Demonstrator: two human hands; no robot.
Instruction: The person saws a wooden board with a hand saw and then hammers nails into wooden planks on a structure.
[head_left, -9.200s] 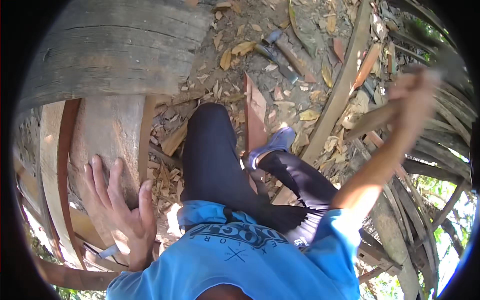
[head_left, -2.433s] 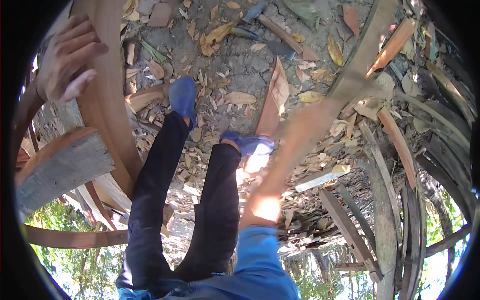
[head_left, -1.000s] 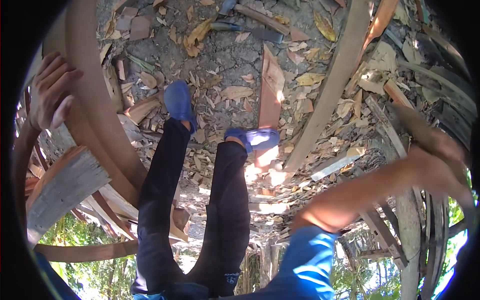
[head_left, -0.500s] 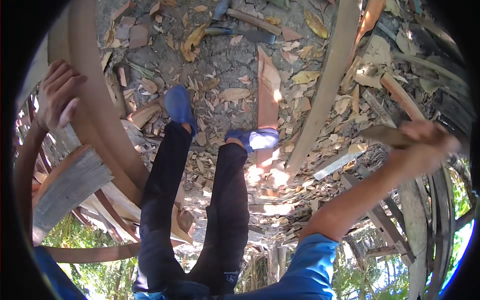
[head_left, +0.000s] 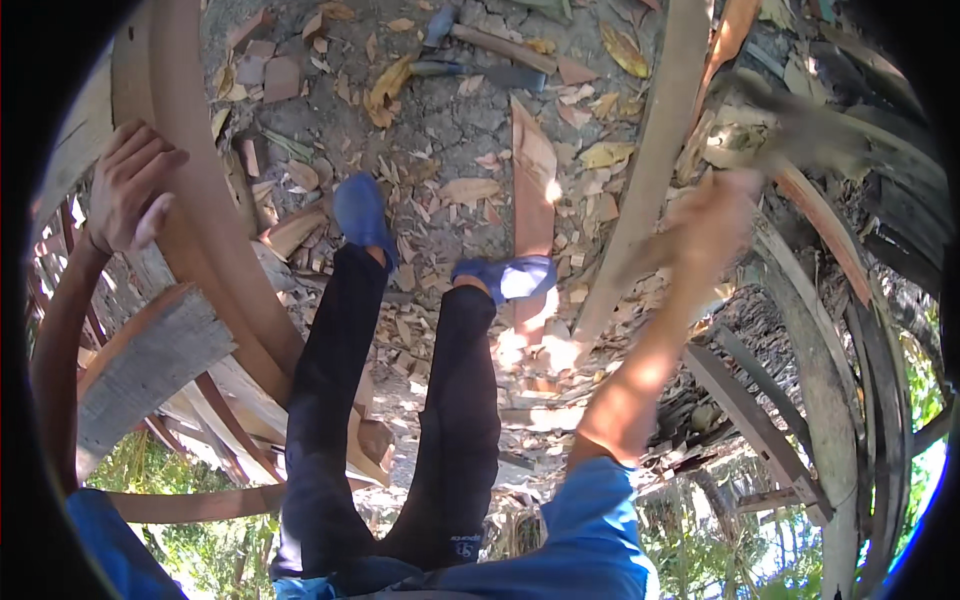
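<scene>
My left hand (head_left: 135, 188) is at the far left, fingers curled over the edge of a large curved timber (head_left: 185, 130) with the thumb standing apart. On the right, my right hand (head_left: 715, 215) is smeared by motion, wrapped round a wooden-handled tool. A dark, blurred head (head_left: 815, 138) shows beyond the hand, too smeared to tell its kind. Behind the right hand lies a long pale plank (head_left: 655, 150). Below my left hand, a grey weathered board end (head_left: 155, 365) juts out near my left forearm.
A wooden-handled tool with a dark metal head (head_left: 505, 48) lies on the ground ahead. Chips and dry leaves (head_left: 470, 190) litter the earth around my blue shoes (head_left: 360, 210). A reddish board (head_left: 533, 185) lies near my right foot. Curved timbers (head_left: 880, 420) stand at the right.
My right arm has swung inward and forward, carrying the tool from the far right toward the long plank. My left hand stays on the curved timber; the whole view has shifted slightly.
</scene>
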